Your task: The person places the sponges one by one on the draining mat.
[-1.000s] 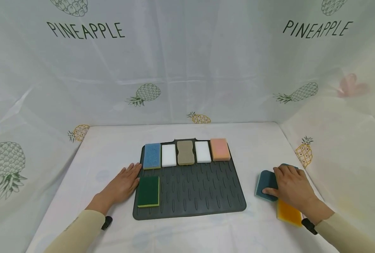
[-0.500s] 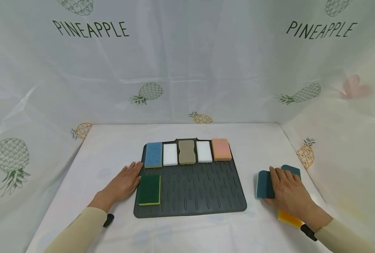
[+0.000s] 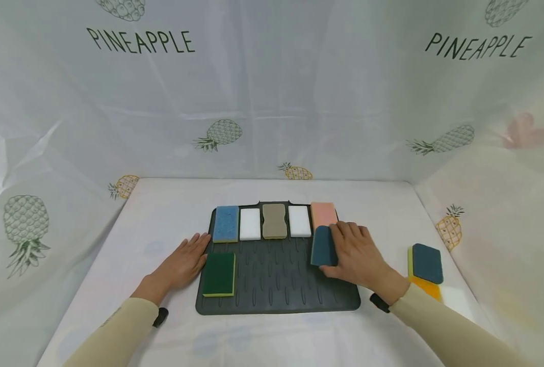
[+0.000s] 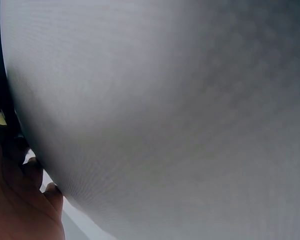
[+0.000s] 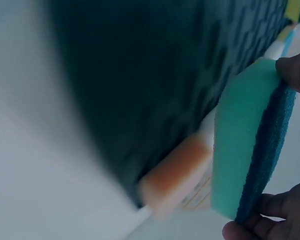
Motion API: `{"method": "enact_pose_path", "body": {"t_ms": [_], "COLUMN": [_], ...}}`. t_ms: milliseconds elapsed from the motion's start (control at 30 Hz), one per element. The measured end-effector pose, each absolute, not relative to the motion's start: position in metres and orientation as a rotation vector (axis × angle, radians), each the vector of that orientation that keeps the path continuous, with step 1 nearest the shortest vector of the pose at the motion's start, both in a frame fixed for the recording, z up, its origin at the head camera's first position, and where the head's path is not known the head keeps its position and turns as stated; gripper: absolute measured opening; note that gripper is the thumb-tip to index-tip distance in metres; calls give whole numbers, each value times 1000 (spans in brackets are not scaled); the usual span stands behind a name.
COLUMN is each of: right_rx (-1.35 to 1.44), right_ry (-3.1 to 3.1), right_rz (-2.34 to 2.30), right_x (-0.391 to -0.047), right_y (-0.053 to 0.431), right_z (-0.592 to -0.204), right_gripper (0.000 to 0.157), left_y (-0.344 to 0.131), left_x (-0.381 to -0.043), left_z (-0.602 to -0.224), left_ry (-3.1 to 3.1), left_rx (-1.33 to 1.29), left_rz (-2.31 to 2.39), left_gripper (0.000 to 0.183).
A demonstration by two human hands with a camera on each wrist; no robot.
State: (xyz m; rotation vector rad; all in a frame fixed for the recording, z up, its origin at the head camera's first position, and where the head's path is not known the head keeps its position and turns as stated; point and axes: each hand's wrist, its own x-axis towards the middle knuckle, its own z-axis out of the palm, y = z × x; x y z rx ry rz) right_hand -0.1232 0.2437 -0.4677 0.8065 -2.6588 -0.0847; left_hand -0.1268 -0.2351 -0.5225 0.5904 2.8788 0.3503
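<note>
Your right hand (image 3: 356, 255) is pinching a blue-and-green sponge (image 3: 322, 247) between thumb and fingers, holding it over the right part of the dark mat (image 3: 272, 278), near the pink sponge (image 3: 324, 214). Your left hand (image 3: 177, 267) is resting at the mat's left edge, fingers stretching out. On the surface (image 3: 166, 224) to the right, another blue sponge (image 3: 428, 263) is lying just beside an orange sponge (image 3: 425, 288).

1. Held sponge (image 5: 237, 142): dark blue, mint-green body.
2. Mat (image 3: 272, 293): dark grey, dash-patterned.
3. Mat's 9 o'clock sponge (image 3: 218, 273): dark green over yellow.
4. Mat's 10 o'clock sponge (image 3: 226, 223): speckled blue.
5. Backdrop (image 3: 272, 76), 12 o'clock: pale, green and yellow pineapples.
</note>
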Motion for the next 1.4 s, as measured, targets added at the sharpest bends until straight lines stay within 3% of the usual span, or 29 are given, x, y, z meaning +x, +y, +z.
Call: {"method": "enact_pose_path", "body": {"t_ms": [233,500,1400], "right_rx": [958,1103,1152], "right_ry": [-2714,-2756,-2878], "right_rz": [-56,-55,-154], "right_x": [-126,-122,-117], "right_y": [162,112,79], "right_z": [-474,-481,-496], "right_gripper": [107,110,110], "left_y": [-234,-234,-235], "left_x": [-127,-127,-124], "left_z": [-522,-518,-516], "left_ry": [2873,2880,2896], "left_rx": [591,619,640], "left_rz": [350,342,367], "left_gripper": [62,60,60]}}
